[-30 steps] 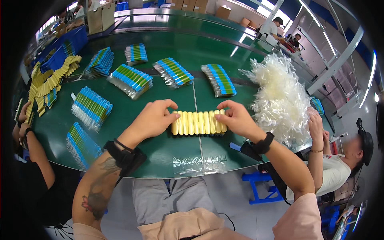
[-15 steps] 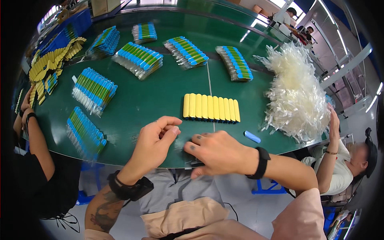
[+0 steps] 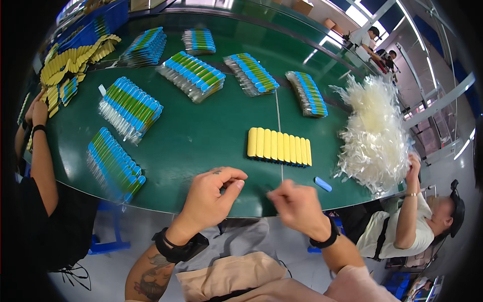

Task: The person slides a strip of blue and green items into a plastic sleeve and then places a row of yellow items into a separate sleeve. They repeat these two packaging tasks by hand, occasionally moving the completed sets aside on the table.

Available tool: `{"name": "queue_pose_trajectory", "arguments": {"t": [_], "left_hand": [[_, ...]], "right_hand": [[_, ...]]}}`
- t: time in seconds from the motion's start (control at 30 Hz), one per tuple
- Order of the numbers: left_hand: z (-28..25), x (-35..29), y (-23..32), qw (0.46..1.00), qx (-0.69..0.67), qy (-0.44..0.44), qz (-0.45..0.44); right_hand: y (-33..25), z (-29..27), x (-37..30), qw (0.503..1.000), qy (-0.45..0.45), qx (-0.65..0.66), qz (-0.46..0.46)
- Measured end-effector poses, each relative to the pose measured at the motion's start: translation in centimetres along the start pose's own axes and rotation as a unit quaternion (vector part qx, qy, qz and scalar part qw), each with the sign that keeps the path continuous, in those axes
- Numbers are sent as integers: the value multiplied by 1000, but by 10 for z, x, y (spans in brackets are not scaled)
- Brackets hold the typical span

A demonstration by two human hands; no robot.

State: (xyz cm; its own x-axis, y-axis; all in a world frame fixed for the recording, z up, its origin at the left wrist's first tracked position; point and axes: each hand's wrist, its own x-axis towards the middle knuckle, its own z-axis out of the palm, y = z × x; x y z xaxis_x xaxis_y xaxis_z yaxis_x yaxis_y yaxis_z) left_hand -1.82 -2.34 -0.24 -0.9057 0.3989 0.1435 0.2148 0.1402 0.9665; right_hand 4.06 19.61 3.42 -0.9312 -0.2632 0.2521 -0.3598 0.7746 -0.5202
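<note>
Both my hands are over the table's near edge, a short gap apart. My left hand is closed, its thumb and forefinger tips together; anything between them is too small or clear to make out. My right hand is curled into a pinch and somewhat blurred, and its contents cannot be made out. Beyond them lies a neat row of yellow strips with rounded ends, like nail files, with dark blue undersides. A small blue oblong piece rests right of my right hand.
Several stacks of blue-and-green strips in clear sleeves cover the green table. A heap of clear plastic sleeves stands at right, a co-worker's hand beside it. Loose yellow strips lie far left near another person's hands.
My right hand has drawn back to the right and its fingers have curled in. The table's contents appear shifted slightly rightward as the view moved. The yellow row keeps its place on the table.
</note>
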Motion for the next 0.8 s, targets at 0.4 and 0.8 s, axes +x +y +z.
{"name": "queue_pose_trajectory", "arguments": {"t": [0.4, 0.8], "left_hand": [[-4, -5, -2, 996, 22, -37, 76], [0, 4, -2, 992, 34, -23, 121]], "right_hand": [[62, -104, -74, 932, 269, 163, 179], [37, -167, -8, 910, 257, 308, 107]]}}
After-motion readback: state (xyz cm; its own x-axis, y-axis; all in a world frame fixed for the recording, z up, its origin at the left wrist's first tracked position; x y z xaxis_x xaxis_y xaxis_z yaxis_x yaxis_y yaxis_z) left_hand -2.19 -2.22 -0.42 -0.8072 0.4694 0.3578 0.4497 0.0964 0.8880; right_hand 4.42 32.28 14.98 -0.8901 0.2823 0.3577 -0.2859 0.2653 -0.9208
